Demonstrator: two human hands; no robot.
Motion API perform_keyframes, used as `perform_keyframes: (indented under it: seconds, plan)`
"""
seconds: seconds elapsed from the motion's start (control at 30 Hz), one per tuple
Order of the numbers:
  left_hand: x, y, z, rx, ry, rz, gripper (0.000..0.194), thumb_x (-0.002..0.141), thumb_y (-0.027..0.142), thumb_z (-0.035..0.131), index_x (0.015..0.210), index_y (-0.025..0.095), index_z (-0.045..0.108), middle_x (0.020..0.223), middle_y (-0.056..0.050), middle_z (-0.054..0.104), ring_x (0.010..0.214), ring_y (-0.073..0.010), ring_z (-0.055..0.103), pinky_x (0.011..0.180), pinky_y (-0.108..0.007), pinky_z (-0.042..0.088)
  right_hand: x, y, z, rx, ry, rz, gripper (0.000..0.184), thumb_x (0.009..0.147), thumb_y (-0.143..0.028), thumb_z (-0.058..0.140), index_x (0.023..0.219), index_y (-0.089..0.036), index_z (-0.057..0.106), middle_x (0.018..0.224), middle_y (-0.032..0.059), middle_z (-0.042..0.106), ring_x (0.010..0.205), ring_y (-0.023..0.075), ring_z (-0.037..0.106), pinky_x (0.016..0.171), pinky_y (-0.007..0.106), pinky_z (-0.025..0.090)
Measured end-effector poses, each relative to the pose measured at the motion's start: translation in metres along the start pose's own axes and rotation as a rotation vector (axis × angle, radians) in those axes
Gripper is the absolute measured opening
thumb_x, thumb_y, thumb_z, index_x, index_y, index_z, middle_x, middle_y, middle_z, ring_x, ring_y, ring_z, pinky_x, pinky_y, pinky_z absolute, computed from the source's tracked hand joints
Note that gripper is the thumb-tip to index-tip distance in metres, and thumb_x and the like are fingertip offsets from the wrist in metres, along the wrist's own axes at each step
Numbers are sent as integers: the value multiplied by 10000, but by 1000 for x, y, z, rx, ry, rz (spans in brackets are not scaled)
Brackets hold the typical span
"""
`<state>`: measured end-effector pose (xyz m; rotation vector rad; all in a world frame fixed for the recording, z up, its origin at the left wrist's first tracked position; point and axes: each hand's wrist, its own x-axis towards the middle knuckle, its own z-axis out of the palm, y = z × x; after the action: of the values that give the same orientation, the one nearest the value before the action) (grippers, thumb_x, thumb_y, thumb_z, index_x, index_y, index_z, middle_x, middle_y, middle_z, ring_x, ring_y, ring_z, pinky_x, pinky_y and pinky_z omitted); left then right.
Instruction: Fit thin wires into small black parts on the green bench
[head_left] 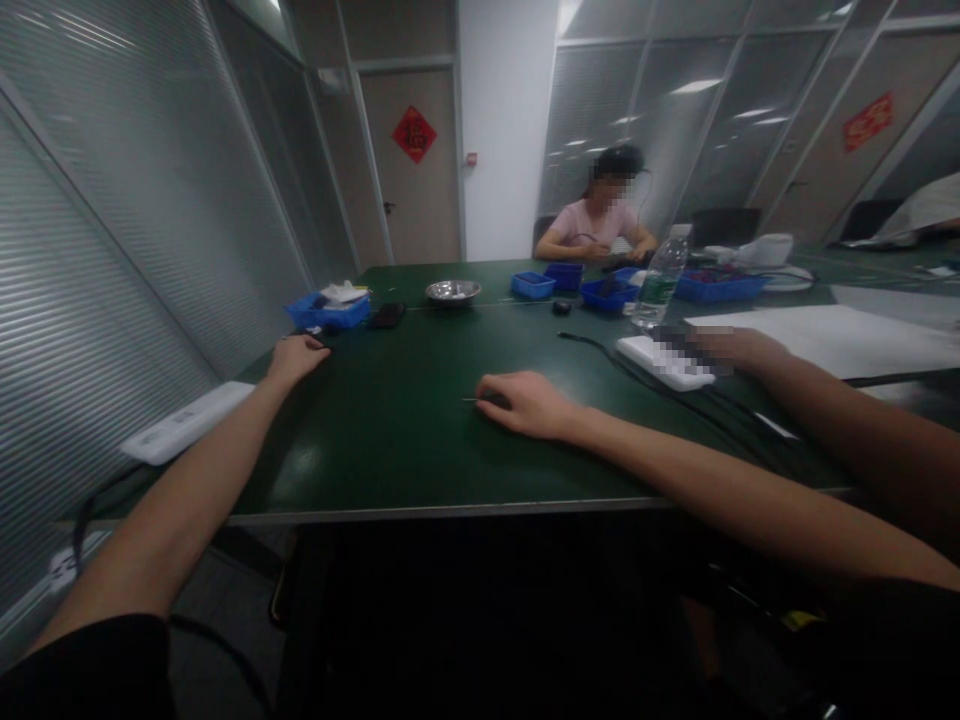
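Note:
My right hand (525, 405) rests low over the green table (390, 430), its fingers closed around a thin metal-tipped tool (470, 401). The tool's slim tip points left, and most of the rest is inside my fist. At the table's left side, my left hand (298, 355) has its fingers pinched together beside a blue tray (330, 312) with white pieces in it. Something dark shows at those fingertips, too blurred to name. A black phone-like slab (387, 316) lies to the right of the tray.
A metal bowl (453, 292), several blue bins (532, 287), a black cable (592, 342) and a plastic bottle (661, 285) stand or lie farther back. White power strips (187, 422) lie on both sides. Another person's arm (810, 390) reaches in from the right; a person (600, 225) sits opposite.

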<state>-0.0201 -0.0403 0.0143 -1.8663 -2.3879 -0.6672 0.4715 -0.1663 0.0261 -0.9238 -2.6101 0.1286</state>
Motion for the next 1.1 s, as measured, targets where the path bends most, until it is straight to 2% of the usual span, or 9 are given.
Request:
perform_keyframes:
  seconds: [0.27, 0.57, 0.73, 0.87, 1.0, 1.1]
  plan:
    - [-3, 3, -1, 13, 23, 8, 386, 873, 381, 676, 1125, 106, 774, 1136, -147, 768, 1066, -292, 683, 1009, -377, 494, 0, -1, -2, 7, -5, 0, 249, 1018, -399, 554, 1146, -211, 654, 945, 44, 716, 759, 163, 610, 677, 272, 379]
    - [0, 0, 2, 31, 22, 28, 342, 863, 447, 674, 1032, 176, 799, 1098, -141, 781, 1050, -315, 720, 1000, -387, 528, 0, -1, -1, 8, -10, 0, 246, 1018, -393, 554, 1148, -207, 651, 940, 45, 715, 766, 166, 617, 679, 273, 385]
    - [-2, 8, 2, -72, 25, 69, 323, 814, 405, 719, 1030, 180, 804, 1046, -123, 792, 1000, -298, 731, 955, -372, 544, 0, 0, 0, 0, 7, -5, 244, 1019, -396, 552, 1137, -207, 653, 934, 43, 711, 759, 165, 615, 677, 272, 381]
    - [-18, 33, 3, -190, -2, 265, 353, 807, 407, 735, 1074, 185, 804, 1028, -103, 795, 978, -278, 731, 940, -367, 547, 0, 0, 1, 6, 3, -7, 245, 1019, -393, 549, 1140, -207, 653, 929, 44, 708, 740, 163, 607, 677, 274, 383]
    - [-43, 70, 6, -342, -116, 583, 327, 877, 416, 704, 1123, 226, 806, 1140, -71, 784, 1052, -263, 720, 1015, -395, 519, 1, 1, 1, 19, 1, -5, 253, 1019, -402, 547, 1139, -207, 655, 939, 50, 713, 745, 167, 609, 669, 273, 379]
    - [-65, 100, 9, -444, -206, 748, 321, 915, 402, 686, 1170, 237, 791, 1187, -70, 770, 1091, -253, 706, 993, -397, 530, 1, 1, 2, 10, 6, -3, 250, 1016, -406, 553, 1140, -214, 656, 925, 46, 714, 742, 169, 607, 666, 273, 372]
